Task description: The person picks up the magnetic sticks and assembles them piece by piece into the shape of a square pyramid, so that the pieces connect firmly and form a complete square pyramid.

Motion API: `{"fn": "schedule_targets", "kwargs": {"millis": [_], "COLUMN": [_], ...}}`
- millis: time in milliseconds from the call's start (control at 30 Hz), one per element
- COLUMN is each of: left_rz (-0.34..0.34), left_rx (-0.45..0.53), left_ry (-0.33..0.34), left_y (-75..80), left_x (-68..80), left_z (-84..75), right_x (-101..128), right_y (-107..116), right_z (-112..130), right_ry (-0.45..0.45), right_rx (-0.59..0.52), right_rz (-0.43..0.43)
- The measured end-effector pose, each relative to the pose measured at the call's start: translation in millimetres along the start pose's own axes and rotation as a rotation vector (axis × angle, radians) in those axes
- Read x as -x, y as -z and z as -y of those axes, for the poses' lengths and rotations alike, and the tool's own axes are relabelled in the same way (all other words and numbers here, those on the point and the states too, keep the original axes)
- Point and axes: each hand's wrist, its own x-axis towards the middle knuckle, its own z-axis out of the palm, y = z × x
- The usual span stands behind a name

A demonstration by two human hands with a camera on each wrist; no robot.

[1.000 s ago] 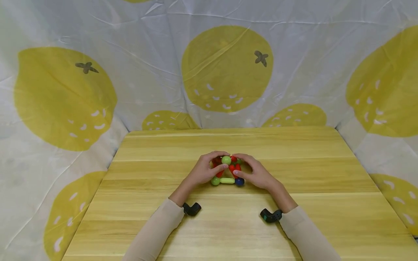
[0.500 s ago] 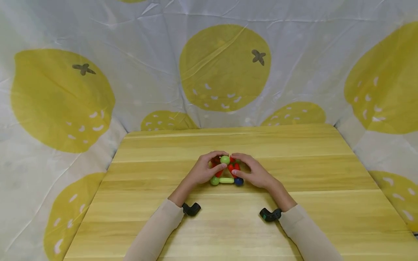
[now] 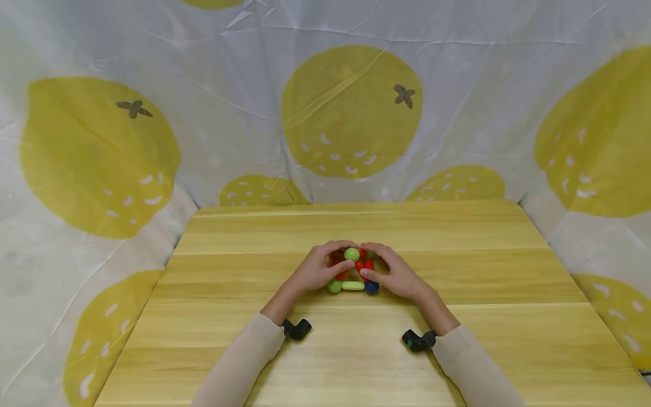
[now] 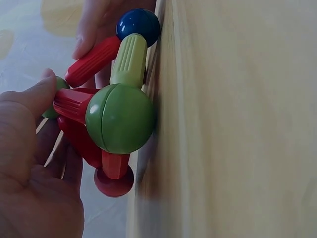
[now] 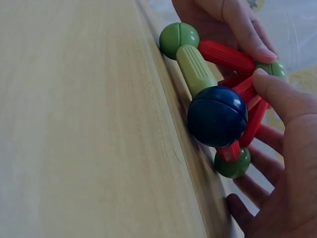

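A frame of magnetic building rods and balls stands on the table, with a pale green rod (image 3: 353, 286) along its front. That rod joins a green ball (image 4: 120, 119) on the left to a dark blue ball (image 5: 218, 116) on the right. Red rods (image 4: 77, 105) slope up toward a green top ball (image 3: 352, 255). My left hand (image 3: 315, 268) holds the top ball, thumb in front and fingers behind. With its thumb on the upper end of a red rod (image 5: 247, 89), my right hand (image 3: 399, 274) grips the right side. Its other fingers reach behind, partly hidden by the frame.
A red ball (image 4: 114, 183) and another green ball (image 5: 233, 162) form the rear corners of the frame. The wooden table (image 3: 351, 362) meets a lemon-print cloth (image 3: 351, 113) at its back and sides. Black wrist cameras (image 3: 297, 329) hang inside both forearms.
The right thumb has shifted slightly left, toward the top ball. The left hand and the frame stay almost in place; the head view has tilted a little.
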Motion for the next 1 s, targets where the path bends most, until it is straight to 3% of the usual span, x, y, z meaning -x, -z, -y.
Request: {"fn": "schedule_targets", "kwargs": {"millis": [233, 467, 600, 1000], "left_rz": [0.037, 0.206, 0.269, 0.245], "left_rx": [-0.041, -0.167, -0.221, -0.233], "left_ry": [-0.050, 0.030, 0.059, 0.108], "left_y": [0.0, 17.8, 22.2, 21.9], "left_x": [-4.3, 4.0, 7.8, 8.3], "left_z": [-1.7, 4.7, 9.6, 20.7], "right_x": [4, 9, 10, 13], "right_y": [6, 16, 20, 19], "right_z": [-2, -6, -7, -8], "right_ry": [-0.012, 0.000, -0.001, -0.009], "right_rx": [-0.004, 0.045, 0.074, 0.056], "right_rz": [0.015, 0.124, 0.136, 0.117]}}
